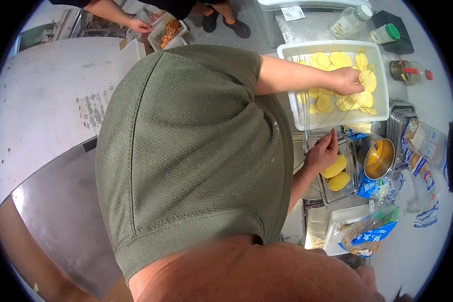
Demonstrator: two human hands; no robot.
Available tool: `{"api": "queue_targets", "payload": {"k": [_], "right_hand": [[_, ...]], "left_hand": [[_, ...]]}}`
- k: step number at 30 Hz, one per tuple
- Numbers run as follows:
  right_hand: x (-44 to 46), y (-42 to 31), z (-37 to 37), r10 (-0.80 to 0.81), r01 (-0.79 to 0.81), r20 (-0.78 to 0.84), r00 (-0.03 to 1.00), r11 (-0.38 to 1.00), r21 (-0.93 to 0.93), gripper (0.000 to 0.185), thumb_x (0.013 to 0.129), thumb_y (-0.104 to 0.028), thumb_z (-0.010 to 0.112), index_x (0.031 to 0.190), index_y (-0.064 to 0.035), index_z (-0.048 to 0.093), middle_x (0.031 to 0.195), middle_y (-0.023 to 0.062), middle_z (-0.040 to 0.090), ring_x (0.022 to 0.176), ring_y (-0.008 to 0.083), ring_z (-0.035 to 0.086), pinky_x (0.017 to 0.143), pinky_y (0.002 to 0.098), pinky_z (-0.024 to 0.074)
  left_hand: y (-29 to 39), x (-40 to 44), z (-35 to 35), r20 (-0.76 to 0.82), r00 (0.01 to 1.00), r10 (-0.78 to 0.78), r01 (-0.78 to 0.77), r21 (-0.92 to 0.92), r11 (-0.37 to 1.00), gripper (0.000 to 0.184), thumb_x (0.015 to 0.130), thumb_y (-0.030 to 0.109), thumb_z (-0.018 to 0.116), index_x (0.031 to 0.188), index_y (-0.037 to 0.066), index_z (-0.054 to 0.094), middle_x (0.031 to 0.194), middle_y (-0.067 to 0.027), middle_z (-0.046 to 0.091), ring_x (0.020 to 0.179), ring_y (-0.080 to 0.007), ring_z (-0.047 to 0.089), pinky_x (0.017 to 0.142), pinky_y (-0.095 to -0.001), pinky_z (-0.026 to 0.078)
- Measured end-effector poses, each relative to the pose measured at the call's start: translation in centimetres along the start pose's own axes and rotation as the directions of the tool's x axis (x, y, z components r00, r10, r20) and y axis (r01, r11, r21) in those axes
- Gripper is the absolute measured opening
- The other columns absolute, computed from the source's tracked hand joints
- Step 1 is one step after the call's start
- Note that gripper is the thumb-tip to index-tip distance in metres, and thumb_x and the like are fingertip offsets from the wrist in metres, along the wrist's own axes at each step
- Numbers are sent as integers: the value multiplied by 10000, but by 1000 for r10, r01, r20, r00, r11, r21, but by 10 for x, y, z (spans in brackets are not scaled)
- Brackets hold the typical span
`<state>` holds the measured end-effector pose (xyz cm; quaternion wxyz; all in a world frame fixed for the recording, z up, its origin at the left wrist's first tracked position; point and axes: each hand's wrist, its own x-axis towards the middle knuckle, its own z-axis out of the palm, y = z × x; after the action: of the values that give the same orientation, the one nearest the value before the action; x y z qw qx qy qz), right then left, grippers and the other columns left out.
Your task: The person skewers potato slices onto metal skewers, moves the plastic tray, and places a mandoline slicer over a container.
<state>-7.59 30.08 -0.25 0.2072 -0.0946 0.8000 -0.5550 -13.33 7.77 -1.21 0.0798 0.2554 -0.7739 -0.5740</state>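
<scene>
My left hand reaches over a white plastic tub of thin yellow potato slices, its fingers closed on a potato slice. Nearer to me, my right hand is pinched on a thin skewer that slants up towards the left hand. Where its tip meets the slices, I cannot make out. Several long thin skewers lie across the tub's near end. Below the right hand stands a clear tray holding whole peeled potatoes.
A steel pot with yellow inside stands right of the tray. Beyond are jars, a bottle, stacked metal trays and plastic bags. At upper left, another person's hand is beside a container of orange-red food.
</scene>
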Motion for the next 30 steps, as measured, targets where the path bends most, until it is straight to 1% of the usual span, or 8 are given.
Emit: {"api": "queue_targets", "payload": {"k": [2, 5, 8, 14, 17, 21, 24, 30], "right_hand": [[0, 8, -1, -49, 48, -7, 999, 995, -86, 263, 914, -115, 559, 1118, 42, 613, 747, 33, 619, 598, 81, 519, 538, 218, 431], [0, 20, 1, -403, 363, -22, 915, 844, -394, 259, 905, -122, 571, 1102, 40, 621, 902, 125, 688, 704, 172, 637, 620, 271, 496], [-4, 13, 2, -344, 310, -12, 939, 860, -405, 259, 901, -130, 573, 1091, 39, 625, 1025, 187, 663, 845, 245, 672, 711, 299, 514], [-5, 13, 2, -414, 356, -4, 910, 788, -502, 260, 893, -123, 577, 1088, 43, 624, 976, 204, 667, 839, 271, 672, 709, 305, 516], [-6, 14, 4, -469, 406, -19, 883, 783, -471, 238, 881, -88, 580, 1071, 47, 629, 935, 213, 665, 784, 307, 659, 682, 328, 518], [-6, 17, 4, -469, 408, -18, 883, 785, -465, 235, 881, -95, 583, 1066, 41, 632, 932, 211, 665, 777, 309, 655, 681, 333, 514], [-8, 16, 0, -465, 400, -13, 885, 775, -490, 237, 884, -103, 583, 1071, 34, 634, 933, 209, 664, 779, 308, 654, 682, 334, 513], [-9, 10, 1, -463, 395, -21, 886, 778, -489, 246, 885, -116, 585, 1082, 22, 634, 943, 197, 667, 791, 304, 654, 685, 330, 513]], "left_hand": [[4, -5, -2, 7, 1000, -21, 22, -88, 996, 409, 795, 328, 604, 890, -67, 568, 781, -158, 633, 737, -238, 613, 668, -333, 486], [10, -8, -6, 49, 994, -93, 100, -158, 982, 360, 789, 303, 607, 845, -52, 589, 752, -118, 626, 684, -190, 585, 630, -315, 477], [8, -10, 0, 30, 993, -111, 115, -273, 955, 309, 786, 277, 609, 816, -30, 616, 739, -84, 621, 657, -158, 556, 611, -305, 467], [10, -9, -1, 5, 993, -120, 116, -295, 948, 275, 781, 253, 624, 885, -1, 652, 757, -64, 629, 684, -144, 560, 637, -298, 466], [5, -7, 3, -4, 993, -121, 115, -299, 947, 276, 778, 243, 627, 916, 5, 656, 777, -65, 636, 709, -146, 565, 659, -295, 465], [11, -10, -1, 23, 992, -122, 123, -294, 948, 275, 778, 234, 620, 930, 8, 657, 801, -64, 641, 732, -148, 567, 674, -294, 465], [5, -8, 3, 2, 999, -50, 49, -288, 956, 272, 775, 230, 614, 921, 4, 653, 786, -65, 637, 719, -151, 566, 670, -298, 466], [19, -18, -2, 19, 994, -112, 112, -309, 944, 282, 767, 228, 615, 908, -14, 649, 781, -78, 634, 717, -154, 567, 669, -299, 463]]}}
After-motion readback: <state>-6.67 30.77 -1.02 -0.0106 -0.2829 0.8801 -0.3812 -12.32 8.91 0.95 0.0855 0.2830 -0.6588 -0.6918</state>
